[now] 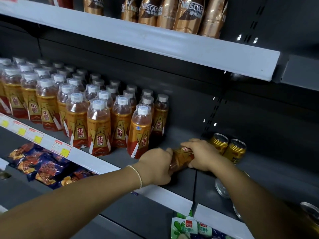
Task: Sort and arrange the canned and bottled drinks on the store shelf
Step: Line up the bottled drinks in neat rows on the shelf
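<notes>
Energy-drink bottle [181, 157], sideways over shelf [181, 135]; fingers of L hand [155, 167] & R hand [202, 154] curl round it (gold cans [227, 147] beside).

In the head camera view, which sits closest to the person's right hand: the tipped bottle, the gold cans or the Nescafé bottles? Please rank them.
1. Tipped bottle: held by the right hand.
2. Gold cans: just behind it, to the right.
3. Nescafé bottles: on the upper shelf, farthest.
</notes>
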A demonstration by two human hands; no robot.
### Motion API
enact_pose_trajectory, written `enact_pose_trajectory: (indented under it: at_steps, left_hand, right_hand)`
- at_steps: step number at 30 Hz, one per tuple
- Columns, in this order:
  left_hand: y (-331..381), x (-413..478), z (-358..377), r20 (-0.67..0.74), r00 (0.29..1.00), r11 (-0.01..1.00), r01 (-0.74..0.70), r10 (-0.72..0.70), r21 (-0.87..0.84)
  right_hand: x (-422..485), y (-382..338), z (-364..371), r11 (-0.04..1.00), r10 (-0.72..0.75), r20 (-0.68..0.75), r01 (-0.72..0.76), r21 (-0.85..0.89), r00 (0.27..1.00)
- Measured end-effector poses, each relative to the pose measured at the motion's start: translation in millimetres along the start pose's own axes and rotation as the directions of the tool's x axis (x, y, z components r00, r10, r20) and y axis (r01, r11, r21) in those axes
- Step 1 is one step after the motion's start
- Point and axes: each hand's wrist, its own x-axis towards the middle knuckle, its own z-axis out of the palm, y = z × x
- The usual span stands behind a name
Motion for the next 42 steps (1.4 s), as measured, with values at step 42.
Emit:
enact_pose_trajectory:
  at_steps: [42]
  left_hand:
    - [-85.4,77.3,-86.8,-0.2,0.98,0.969,0.057,-0.008,0.242]
  right_hand:
    - [107.4,-31.5,56.4,0.573,0.47,-0.121,-0.198,0.795,0.874]
